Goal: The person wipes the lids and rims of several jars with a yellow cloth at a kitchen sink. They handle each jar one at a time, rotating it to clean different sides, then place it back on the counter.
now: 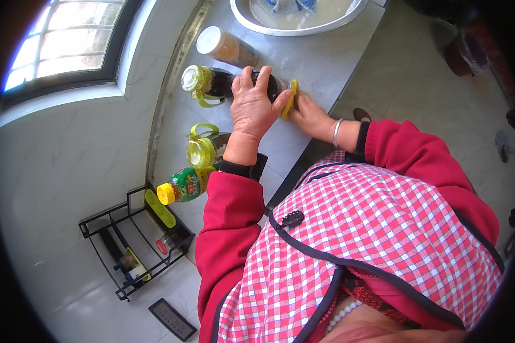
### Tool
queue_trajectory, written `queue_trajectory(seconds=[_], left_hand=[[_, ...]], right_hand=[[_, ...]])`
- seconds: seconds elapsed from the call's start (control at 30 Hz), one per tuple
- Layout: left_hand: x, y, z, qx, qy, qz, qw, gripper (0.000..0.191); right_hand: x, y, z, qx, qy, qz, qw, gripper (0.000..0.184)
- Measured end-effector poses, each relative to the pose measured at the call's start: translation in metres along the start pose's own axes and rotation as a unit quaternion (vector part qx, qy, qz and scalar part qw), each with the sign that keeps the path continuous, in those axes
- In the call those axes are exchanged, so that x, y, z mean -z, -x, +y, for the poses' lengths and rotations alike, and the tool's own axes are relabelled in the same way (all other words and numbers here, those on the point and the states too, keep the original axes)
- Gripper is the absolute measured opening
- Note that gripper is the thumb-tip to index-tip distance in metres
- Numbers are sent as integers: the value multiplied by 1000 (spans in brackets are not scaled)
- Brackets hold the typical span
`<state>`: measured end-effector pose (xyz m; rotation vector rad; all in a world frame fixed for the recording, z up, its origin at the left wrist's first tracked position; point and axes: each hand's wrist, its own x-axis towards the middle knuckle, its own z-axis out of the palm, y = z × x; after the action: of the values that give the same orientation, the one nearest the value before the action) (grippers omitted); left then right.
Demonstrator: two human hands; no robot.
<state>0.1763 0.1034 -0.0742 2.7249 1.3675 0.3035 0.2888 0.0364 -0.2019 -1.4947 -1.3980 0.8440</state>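
My left hand [254, 103] is closed around a dark bottle or jar [274, 88], which is tilted above the grey counter. At its right end my right hand [309, 112] grips a yellow ring-like thing [291, 99], perhaps a lid or a cloth; the fingers partly hide it. Just left of my left hand stands a dark bottle with a light green spout and handle [196, 81]. Below it are a second green-topped bottle [200, 151], partly behind my left wrist, and a green-labelled bottle with a yellow cap [184, 188]. A white-lidded plastic jar [227, 46] stands above.
A metal basin [300, 31] with cloudy water and a blue-and-white cloth [289, 6] sits at the top. A black wire rack [131, 240] stands at the lower left, near the tiled wall. The counter's front edge runs beside my right forearm. A reddish bin [461, 58] is on the floor.
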Motion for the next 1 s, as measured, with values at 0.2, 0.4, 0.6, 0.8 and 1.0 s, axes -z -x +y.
queue_trajectory(seconds=[0.2,0.4,0.6,0.8,1.0], left_hand=[[1,5,-1,13,5,8,1000,56],[10,14,2,33,11,7,999,54],[4,25,-11,33,45,-6,998,58],[-5,28,-30,73,131,83,985,63],[7,51,-18,104,357,165,913,50]], right_hand=[[20,-35,-17,-43,-2,-35,998,30],[18,-81,4,-100,-101,-130,981,33],[40,-48,4,-275,-405,-151,859,26],[76,-54,-19,-191,-534,-302,766,38],[74,-51,-59,-173,-539,-360,741,34]])
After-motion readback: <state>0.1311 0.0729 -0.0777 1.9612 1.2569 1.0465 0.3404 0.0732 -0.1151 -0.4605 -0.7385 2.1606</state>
